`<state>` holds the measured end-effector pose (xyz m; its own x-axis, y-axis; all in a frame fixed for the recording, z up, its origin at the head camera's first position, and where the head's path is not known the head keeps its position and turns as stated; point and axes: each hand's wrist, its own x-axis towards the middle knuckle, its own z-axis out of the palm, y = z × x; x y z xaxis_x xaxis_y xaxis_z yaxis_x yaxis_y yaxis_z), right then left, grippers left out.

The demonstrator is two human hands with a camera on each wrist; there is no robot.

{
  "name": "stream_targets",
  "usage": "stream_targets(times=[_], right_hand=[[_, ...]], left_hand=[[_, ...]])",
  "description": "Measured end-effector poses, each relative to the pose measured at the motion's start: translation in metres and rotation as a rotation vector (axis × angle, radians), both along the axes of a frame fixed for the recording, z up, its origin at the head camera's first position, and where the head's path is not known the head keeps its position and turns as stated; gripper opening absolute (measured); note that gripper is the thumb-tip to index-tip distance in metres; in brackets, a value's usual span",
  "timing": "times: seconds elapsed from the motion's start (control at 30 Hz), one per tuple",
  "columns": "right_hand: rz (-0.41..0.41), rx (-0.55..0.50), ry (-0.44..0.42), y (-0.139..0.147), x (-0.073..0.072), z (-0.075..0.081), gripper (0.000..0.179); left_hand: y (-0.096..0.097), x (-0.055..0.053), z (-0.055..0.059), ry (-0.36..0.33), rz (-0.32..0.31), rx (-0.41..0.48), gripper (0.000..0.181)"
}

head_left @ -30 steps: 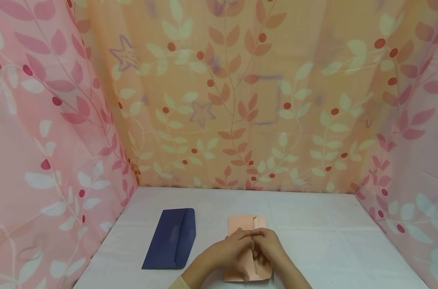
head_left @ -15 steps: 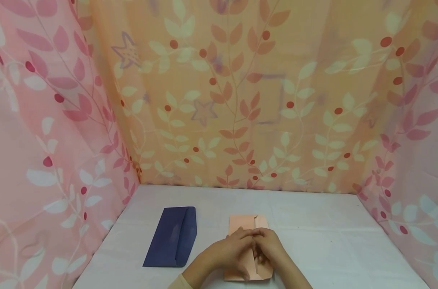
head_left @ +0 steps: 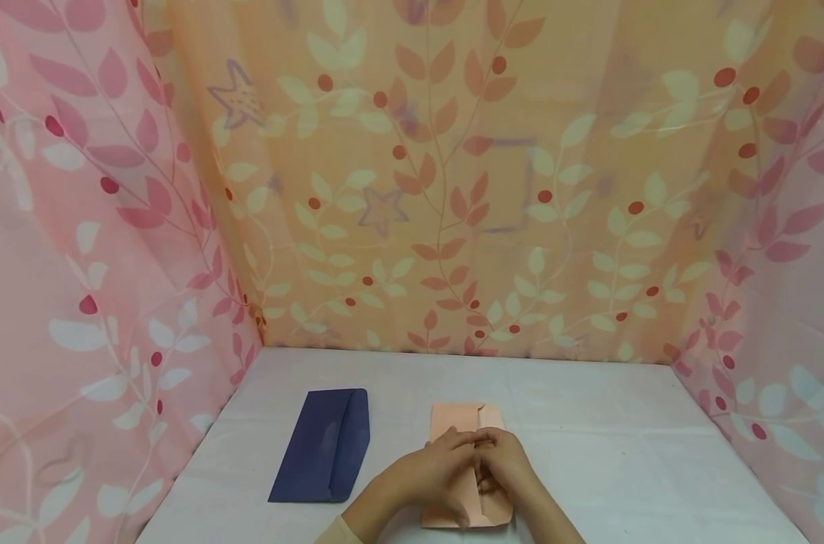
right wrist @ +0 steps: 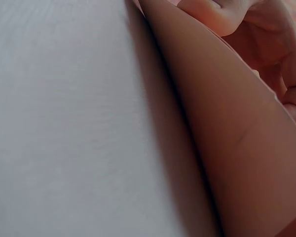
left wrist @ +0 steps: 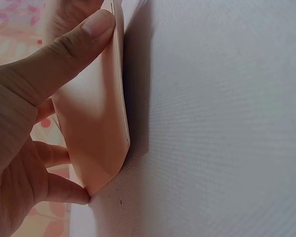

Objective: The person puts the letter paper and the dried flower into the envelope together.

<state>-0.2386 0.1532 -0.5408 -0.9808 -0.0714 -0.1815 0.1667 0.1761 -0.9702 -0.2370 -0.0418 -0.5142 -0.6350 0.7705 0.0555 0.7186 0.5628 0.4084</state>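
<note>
A peach envelope (head_left: 455, 417) lies upright before me on the white table, its flap along the right side. My left hand (head_left: 437, 470) grips it from the left; in the left wrist view the thumb (left wrist: 71, 52) presses on the paper near one edge, and other fingers reach its opposite edge. My right hand (head_left: 508, 462), fingers curled, holds it at the flap side, the fingertips of both hands meeting over the middle. The right wrist view shows the envelope's face (right wrist: 232, 118) close up, with fingers (right wrist: 207, 15) at its far edge. Both hands hide the envelope's centre.
A dark blue envelope (head_left: 310, 446) with its flap to the right lies left of the hands. The white table (head_left: 609, 446) runs back to a patterned orange curtain (head_left: 439, 189), with pink patterned curtains (head_left: 112, 264) at the sides.
The view shifts slightly after the first frame. Both hands keep their place on the peach envelope, with only a small movement of the right fingers; the blue envelope stays put.
</note>
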Motion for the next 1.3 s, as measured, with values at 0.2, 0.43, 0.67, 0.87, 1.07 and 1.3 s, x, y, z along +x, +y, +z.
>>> stream_targets(times=[0.2,0.43,0.67,0.87,1.07,1.3], right_hand=[[-0.005,0.014,0.001,-0.001,-0.001,-0.003,0.044],[-0.001,0.004,0.008,-0.002,0.0,-0.002,0.041],[0.027,0.024,0.012,-0.001,0.001,0.0,0.037],[0.059,0.032,0.018,0.004,0.003,0.002,0.044],[0.093,0.033,0.024,0.011,0.006,0.002,0.049],[0.128,0.036,0.027,0.023,0.009,0.005,0.049]], left_hand=[[0.002,0.0,0.001,-0.02,0.001,0.007,0.102],[0.001,-0.001,0.0,0.0,-0.01,0.01,0.082],[0.0,-0.001,-0.002,0.038,-0.028,-0.003,0.081],[0.0,-0.001,-0.003,0.016,-0.019,0.01,0.065],[0.001,-0.002,-0.003,-0.014,-0.014,0.014,0.066],[0.001,-0.001,-0.002,-0.001,-0.014,-0.019,0.077]])
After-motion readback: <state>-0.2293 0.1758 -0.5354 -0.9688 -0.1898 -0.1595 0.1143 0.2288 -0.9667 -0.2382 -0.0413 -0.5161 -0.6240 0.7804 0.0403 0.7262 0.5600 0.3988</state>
